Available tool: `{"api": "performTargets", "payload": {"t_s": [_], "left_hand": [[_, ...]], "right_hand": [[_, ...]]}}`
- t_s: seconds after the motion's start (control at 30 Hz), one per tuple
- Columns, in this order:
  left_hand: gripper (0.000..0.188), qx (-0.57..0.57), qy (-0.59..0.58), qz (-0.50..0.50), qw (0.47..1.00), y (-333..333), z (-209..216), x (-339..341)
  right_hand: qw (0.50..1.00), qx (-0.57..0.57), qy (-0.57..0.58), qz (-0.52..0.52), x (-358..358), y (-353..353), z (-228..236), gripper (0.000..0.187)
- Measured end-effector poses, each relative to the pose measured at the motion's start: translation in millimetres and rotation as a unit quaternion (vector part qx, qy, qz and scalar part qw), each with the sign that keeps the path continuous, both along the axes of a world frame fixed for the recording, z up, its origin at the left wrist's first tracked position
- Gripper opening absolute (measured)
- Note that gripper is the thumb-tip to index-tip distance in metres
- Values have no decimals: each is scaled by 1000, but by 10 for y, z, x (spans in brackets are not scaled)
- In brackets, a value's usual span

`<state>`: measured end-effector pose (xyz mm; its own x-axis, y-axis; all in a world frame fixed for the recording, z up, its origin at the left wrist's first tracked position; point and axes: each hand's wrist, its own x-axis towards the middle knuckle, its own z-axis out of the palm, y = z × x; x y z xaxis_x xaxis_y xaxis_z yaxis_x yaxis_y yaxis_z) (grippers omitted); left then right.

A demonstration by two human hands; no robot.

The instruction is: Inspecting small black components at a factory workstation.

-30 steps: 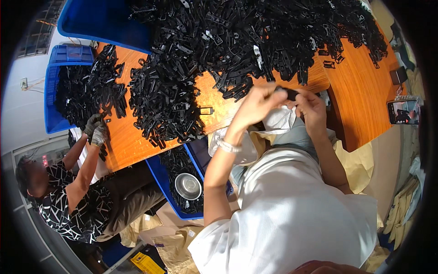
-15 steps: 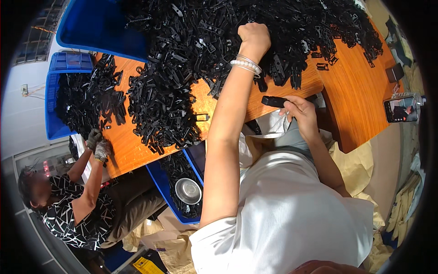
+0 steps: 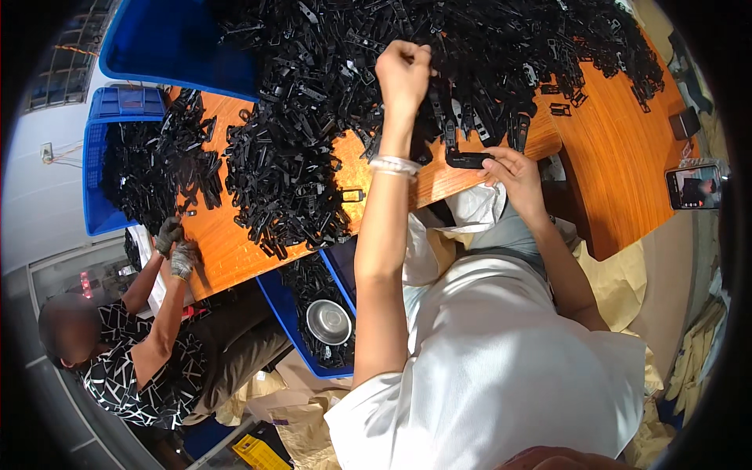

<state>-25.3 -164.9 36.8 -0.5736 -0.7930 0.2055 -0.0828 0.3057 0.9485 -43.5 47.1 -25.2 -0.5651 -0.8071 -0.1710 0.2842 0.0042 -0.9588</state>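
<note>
A heap of small black plastic parts (image 3: 305,94) covers much of the wooden table. Over the middle of this heap is my left hand (image 3: 404,72), its fingers curled in toward the thumb; whatever they may hold is hidden. Nearer to me, at the table's front edge, my right hand (image 3: 515,176) pinches one end of an elongated black plastic part (image 3: 465,160) between thumb and fingers. The part's free end points left, beside the near edge of the heap. A single black frame-shaped piece (image 3: 354,195) lies apart on the wood, left of my forearm.
Blue bins stand at the left: one tilted bin (image 3: 180,51) behind the heap and one (image 3: 95,184) filled with black parts. Below the table edge, a metal bowl (image 3: 328,322) rests in another bin. A gloved co-worker (image 3: 149,345) sits left. A phone (image 3: 695,187) stands at right.
My left hand has shifted left over the heap, and its wrist has turned so the curled fingers show. My right hand has moved slightly left and up with the black plastic part.
</note>
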Motion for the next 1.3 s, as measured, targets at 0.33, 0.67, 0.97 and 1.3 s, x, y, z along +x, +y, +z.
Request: {"api": "performTargets", "payload": {"t_s": [0.33,0.67,0.97,1.3], "left_hand": [[11,395,214,-65,891,349,153,509],[22,202,-107,-169,959,899,107,1054],[23,270,-109,-219,931,925,161,1331],[33,65,-135,-200,968,1131,197,1462]], "right_hand": [[998,-24,24,57,-54,114,173,20],[955,-62,279,84,106,154,647,23],[950,-48,309,10,215,153,669,22],[951,-53,302,43,260,49,723,26]]}}
